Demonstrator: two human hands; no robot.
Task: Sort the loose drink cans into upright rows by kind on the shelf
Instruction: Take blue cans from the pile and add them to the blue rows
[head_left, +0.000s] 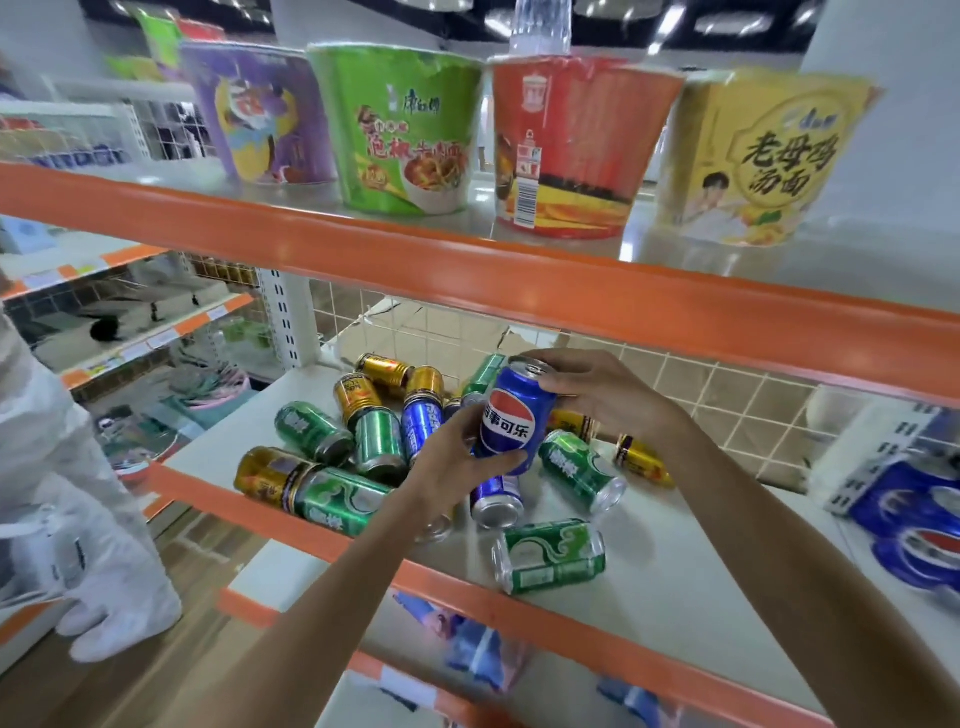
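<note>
A blue Pepsi can (511, 418) is held above the white shelf (675, 561), tilted slightly. My left hand (457, 457) grips its lower part and my right hand (608, 395) holds its top. Below lies a loose pile of cans on their sides: green cans (550, 556) (579, 470) (343, 499) (311, 431), gold cans (267, 475) (384, 369) (641, 460), and blue cans (496, 496) (421, 423). No can in the pile stands upright.
Four instant-noodle tubs (405, 130) stand on the upper orange-edged shelf (467, 265). A wire grid (727, 395) backs the can shelf. Packs of Pepsi (909, 514) lie at the right. A person in white clothing (78, 493) stands at the left.
</note>
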